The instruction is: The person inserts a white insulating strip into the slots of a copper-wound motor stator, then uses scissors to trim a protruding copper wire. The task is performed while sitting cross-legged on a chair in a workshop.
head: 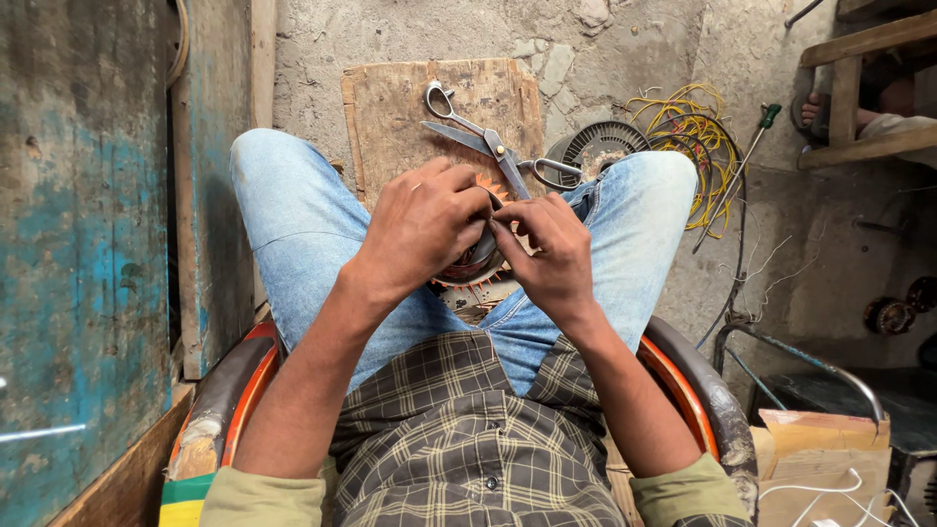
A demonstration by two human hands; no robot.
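The person sits on a seat with a curved orange and black rim (249, 376), and both hands meet between the knees over a round motor winding (475, 265) with orange teeth on its edge. The left hand (420, 229) covers the top of this winding with its fingers curled closed around it. The right hand (551, 249) touches the right edge of the winding, its fingers (508, 217) pinched together on something too small to tell. Just beyond the hands, a pair of large scissors (483, 141) lies on a worn wooden board (390, 107) on the floor, with one handle over the board's right edge. A bundle of yellow wire (688, 127) lies near the right knee. On the left, a blue painted wooden wall (88, 215) stands close to the leg, so there is little room on that side.
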